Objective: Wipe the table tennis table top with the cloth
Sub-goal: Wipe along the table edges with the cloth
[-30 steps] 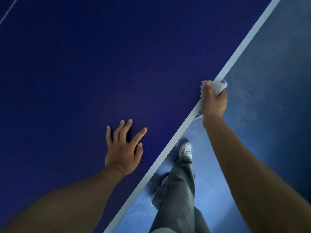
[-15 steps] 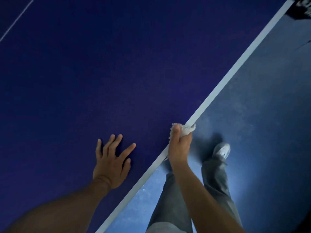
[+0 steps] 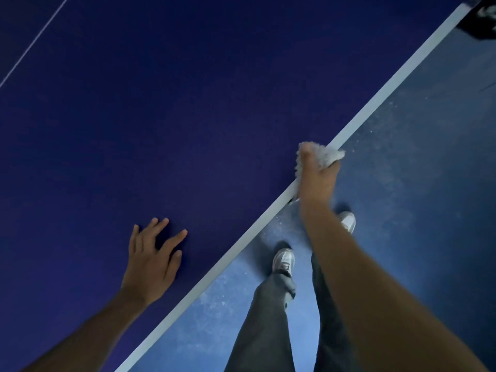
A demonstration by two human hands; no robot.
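The dark blue table tennis table top (image 3: 204, 111) fills the left and middle of the head view, with its white edge line (image 3: 381, 92) running diagonally from lower left to upper right. My right hand (image 3: 318, 178) grips a bunched white cloth (image 3: 326, 155) and holds it against that edge, fingers curled around the rim. My left hand (image 3: 151, 260) rests flat on the table top with fingers spread, well to the left of the edge.
Blue floor (image 3: 418, 183) lies to the right of the table, speckled with pale dust. My legs in grey trousers (image 3: 268, 318) and grey shoes (image 3: 283, 260) stand close to the edge. A thin white line (image 3: 35, 41) crosses the table's far left. A dark object (image 3: 483, 20) sits at top right.
My right hand slid the cloth back along the edge toward me, then forward again to mid-edge. My left hand shifted slightly on the table. My feet stepped along the table.
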